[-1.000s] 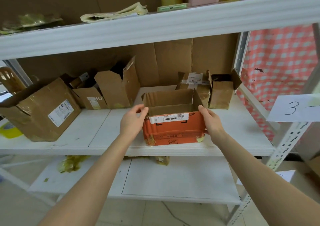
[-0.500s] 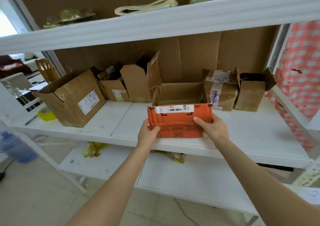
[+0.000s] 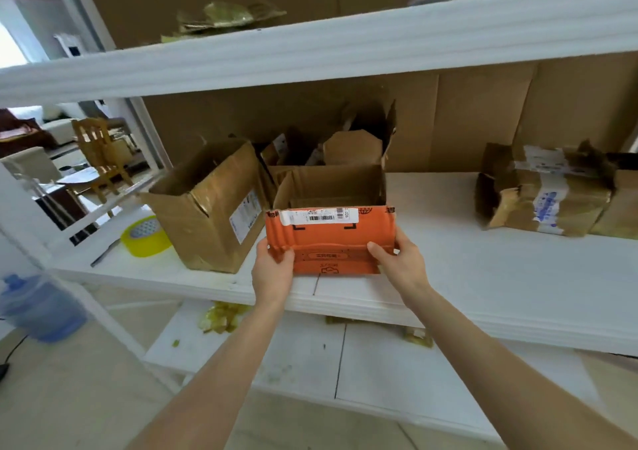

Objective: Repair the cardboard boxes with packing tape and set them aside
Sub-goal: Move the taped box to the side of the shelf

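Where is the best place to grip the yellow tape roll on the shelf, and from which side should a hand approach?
Grip the yellow tape roll across its outer rim, or hook the open core, coming from above and the front: it lies nearly flat, hole up, and the big brown box crowds its right side.
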